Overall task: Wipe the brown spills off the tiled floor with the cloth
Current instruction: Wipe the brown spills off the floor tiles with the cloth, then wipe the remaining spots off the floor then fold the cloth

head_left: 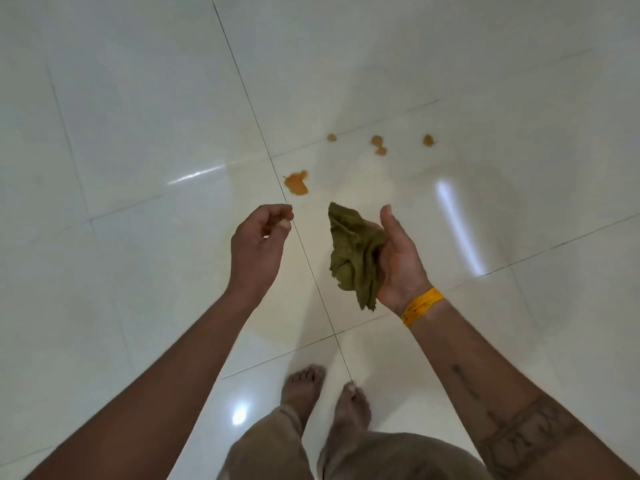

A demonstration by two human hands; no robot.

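A crumpled olive-green cloth (353, 254) hangs from my right hand (398, 261), which grips it well above the floor. My left hand (258, 247) hovers beside it with fingers loosely curled and nothing in it. On the white tiled floor (138, 133) ahead lies a large orange-brown spill (296, 183) close to a grout line. Farther off sit three smaller brown spots: one (331, 137) on the left, a double blob (378, 144) in the middle, and one (428, 140) on the right. The cloth touches none of them.
My bare feet (325, 396) stand on the tiles below the hands, with khaki trousers (346, 455) at the bottom edge. A yellow band (420, 306) circles my right wrist. Glossy tiles with dark grout lines spread all around.
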